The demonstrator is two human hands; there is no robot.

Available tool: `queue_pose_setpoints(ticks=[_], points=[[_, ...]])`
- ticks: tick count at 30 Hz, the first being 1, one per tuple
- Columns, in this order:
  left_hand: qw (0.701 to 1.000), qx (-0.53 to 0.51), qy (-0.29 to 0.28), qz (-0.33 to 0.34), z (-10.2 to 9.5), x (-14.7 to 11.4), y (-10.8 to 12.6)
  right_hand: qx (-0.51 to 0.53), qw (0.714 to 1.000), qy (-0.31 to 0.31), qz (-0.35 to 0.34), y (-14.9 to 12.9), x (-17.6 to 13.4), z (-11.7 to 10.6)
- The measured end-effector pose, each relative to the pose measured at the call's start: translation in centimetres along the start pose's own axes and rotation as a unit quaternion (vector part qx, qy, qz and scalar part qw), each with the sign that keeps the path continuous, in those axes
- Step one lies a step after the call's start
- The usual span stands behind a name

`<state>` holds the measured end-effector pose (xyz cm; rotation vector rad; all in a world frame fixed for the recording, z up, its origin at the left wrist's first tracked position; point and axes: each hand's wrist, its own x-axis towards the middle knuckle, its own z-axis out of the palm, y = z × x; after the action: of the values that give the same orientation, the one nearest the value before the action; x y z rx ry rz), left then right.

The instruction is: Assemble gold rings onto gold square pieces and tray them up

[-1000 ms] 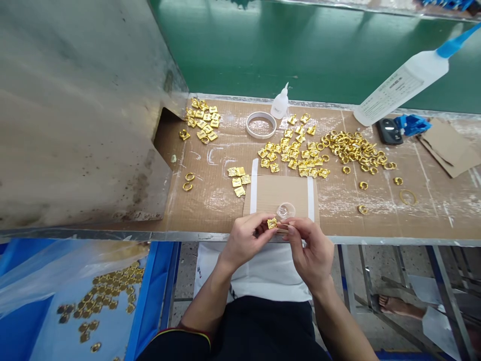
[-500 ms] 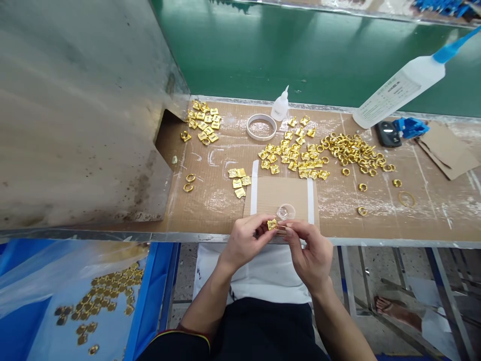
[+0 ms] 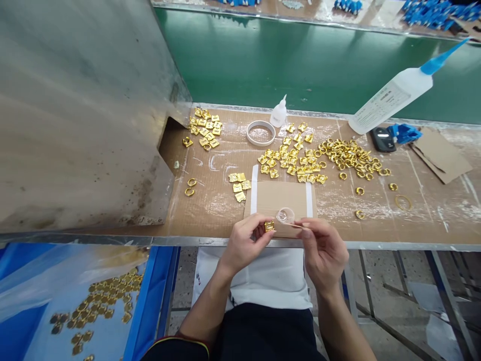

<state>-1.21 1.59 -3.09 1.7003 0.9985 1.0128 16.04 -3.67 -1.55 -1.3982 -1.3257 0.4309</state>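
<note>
My left hand pinches a small square gold ornament between thumb and fingers at the bench's front edge. Closed on a thin wooden stick, my right hand sits just to the right, and the stick's tip points left, apart from the ornament. Beyond the stick a small clear round dish rests on a cardboard sheet with white tape along its sides. Several square gold pieces lie left of the sheet. More square gold pieces and a heap of gold rings lie behind and to the right.
A roll of tape and a small white dropper bottle stand at the back. A large bottle with a blue nozzle leans at the right. A metal housing borders the left. Below it, a blue bin holds gold pieces.
My right hand has moved right, drawing the stick away from the ornament, its tip now near the dish. My left hand still holds the ornament, turned slightly. The camera view has shifted a little.
</note>
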Motion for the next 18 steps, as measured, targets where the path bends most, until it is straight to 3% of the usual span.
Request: queue_pose_setpoints(ticks=[3,9,13,16,18], points=[[0.999,-0.040,0.008,-0.032,-0.1,-0.1,-0.2,-0.052,0.998,0.030,-0.027,0.9,0.8,-0.1],[0.988,-0.126,0.004,-0.087,-0.4,-0.3,-0.5,-0.090,0.994,-0.006,-0.053,1.9,1.1,1.0],[0.989,-0.135,0.022,-0.063,-0.6,0.1,-0.5,-0.065,0.997,-0.001,-0.033,2.5,0.5,0.6],[0.988,-0.149,0.030,-0.026,-0.5,0.2,-0.6,-0.071,0.997,0.034,-0.021,2.7,0.1,-0.5],[0.982,-0.182,0.026,-0.042,-0.5,-0.1,-0.6,-0.098,0.993,0.062,-0.022,2.3,-0.3,-1.2]])
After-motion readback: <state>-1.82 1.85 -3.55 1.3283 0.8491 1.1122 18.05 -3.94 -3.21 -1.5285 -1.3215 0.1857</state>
